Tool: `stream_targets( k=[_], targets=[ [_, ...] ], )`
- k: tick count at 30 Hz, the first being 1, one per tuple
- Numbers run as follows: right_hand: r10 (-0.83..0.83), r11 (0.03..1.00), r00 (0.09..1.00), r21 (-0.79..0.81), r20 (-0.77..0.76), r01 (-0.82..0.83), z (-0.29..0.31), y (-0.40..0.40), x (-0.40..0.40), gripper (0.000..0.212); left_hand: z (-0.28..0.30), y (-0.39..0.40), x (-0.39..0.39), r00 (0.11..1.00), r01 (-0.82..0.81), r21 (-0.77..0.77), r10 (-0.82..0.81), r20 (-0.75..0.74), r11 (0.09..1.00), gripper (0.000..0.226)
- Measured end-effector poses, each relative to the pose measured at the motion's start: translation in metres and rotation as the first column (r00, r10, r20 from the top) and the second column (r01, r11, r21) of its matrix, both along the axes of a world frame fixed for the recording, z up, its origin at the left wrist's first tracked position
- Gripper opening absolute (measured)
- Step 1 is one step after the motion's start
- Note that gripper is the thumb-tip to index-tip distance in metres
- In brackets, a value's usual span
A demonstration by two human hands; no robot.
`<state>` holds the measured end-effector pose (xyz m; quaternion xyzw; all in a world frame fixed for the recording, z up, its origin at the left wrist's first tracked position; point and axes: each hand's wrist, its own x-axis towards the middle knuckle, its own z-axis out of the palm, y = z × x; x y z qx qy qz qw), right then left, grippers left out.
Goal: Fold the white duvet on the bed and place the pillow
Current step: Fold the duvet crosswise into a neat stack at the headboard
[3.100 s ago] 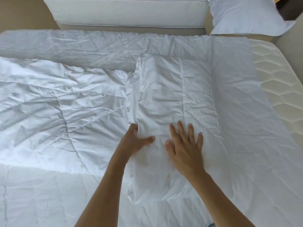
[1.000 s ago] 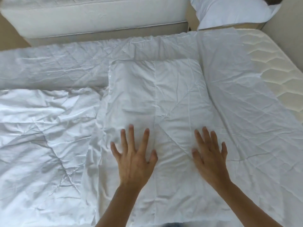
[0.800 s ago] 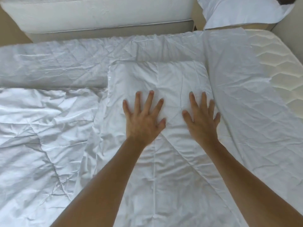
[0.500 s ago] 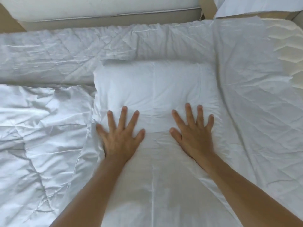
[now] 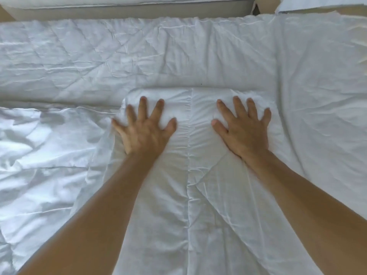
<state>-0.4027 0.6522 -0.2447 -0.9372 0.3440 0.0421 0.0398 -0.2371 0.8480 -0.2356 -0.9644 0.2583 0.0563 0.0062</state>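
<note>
The white quilted duvet lies on the bed, with a folded strip running away from me down the middle and a rounded fold edge at its far end. My left hand presses flat on the left part of that far end, fingers spread. My right hand presses flat on the right part, fingers spread too. Neither hand grips cloth. Crumpled duvet spreads to the left. A white pillow shows only as a corner at the top right, beyond the bed.
A flatter layer of duvet spans the far side of the bed. Past it stands a second mattress with a beige base. More smooth white cloth covers the right side.
Both hands have slid forward along the folded strip to its far end, moving apart a little. The view has tilted down, so the pillow is almost out of view.
</note>
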Motion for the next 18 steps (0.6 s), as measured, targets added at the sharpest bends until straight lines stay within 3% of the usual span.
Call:
stream_targets(
  k=[7,13,15,18],
  targets=[
    [-0.024,0.999,1.0,0.038,-0.009,0.025,0.031,0.036,-0.018,0.065,0.03,0.013,-0.027,0.996,0.058,-0.065,-0.062,-0.063,0.996,0.07],
    [-0.004,0.994,1.0,0.109,-0.012,0.006,0.046,0.185,-0.175,0.066,0.049,0.141,-0.196,0.991,0.118,-0.107,-0.123,-0.046,0.987,0.073],
    [-0.059,0.993,0.998,0.104,-0.02,0.061,0.04,0.208,-0.225,0.066,0.04,0.186,-0.221,0.996,0.076,-0.063,-0.079,-0.04,0.995,0.073],
    [-0.082,0.989,0.994,0.114,-0.074,0.09,0.022,0.211,-0.24,0.064,0.024,0.203,-0.217,0.996,0.074,0.016,-0.073,-0.057,0.997,0.071]
  ],
)
